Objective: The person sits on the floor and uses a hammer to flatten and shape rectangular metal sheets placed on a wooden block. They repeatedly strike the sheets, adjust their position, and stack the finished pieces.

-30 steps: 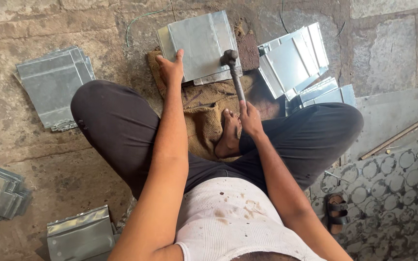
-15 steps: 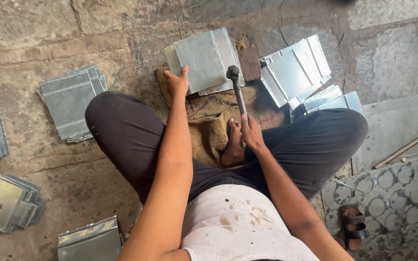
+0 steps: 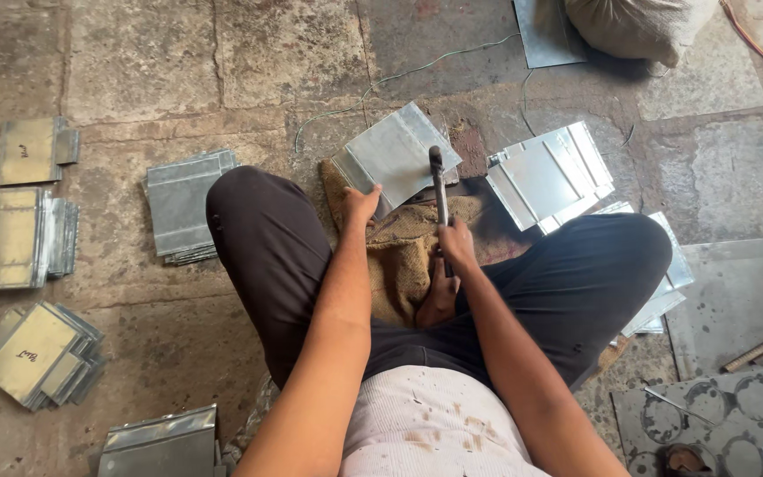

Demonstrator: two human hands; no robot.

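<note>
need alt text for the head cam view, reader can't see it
Seen from above, a person sits cross-legged on a stone floor, the left hand pressing a folded metal sheet while the right hand grips a hammer over it. Burlap sacking lies under the work, and stacks of similar metal sheets lie around.

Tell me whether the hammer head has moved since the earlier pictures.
Yes. The hammer head now overlaps the metal sheet; earlier it sat off the sheet's right edge.

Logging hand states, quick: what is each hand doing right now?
Left hand: open, fingers pressing on the folded grey sheet-metal piece.
Right hand: closed around the dark-headed hammer.
</note>
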